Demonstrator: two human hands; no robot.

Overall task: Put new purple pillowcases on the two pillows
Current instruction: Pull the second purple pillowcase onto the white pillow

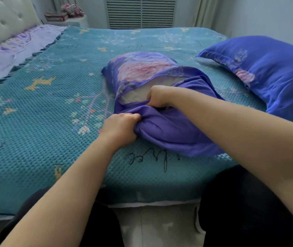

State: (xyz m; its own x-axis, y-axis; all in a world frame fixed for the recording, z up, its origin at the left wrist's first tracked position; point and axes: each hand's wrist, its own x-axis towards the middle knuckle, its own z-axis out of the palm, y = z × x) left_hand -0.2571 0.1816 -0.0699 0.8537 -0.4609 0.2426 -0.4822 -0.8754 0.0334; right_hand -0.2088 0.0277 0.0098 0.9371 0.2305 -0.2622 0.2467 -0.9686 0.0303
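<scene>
A pillow (135,93) lies mid-bed, its pale surface showing through the mouth of a purple pillowcase (170,129) with pink flowers printed on its far end. My left hand (120,129) grips a bunch of the case's near fabric. My right hand (160,97) grips the fabric at the opening's edge, just beyond the left hand. A second pillow (267,75) in a purple flowered case rests at the right of the bed.
The bed carries a teal knitted blanket (40,125) with stars and flowers. A lilac sheet (12,50) and padded headboard (1,16) are at far left. A nightstand with books (67,15) and a slatted radiator cover (140,11) stand behind. My dark-clothed legs (245,207) touch the bed's near edge.
</scene>
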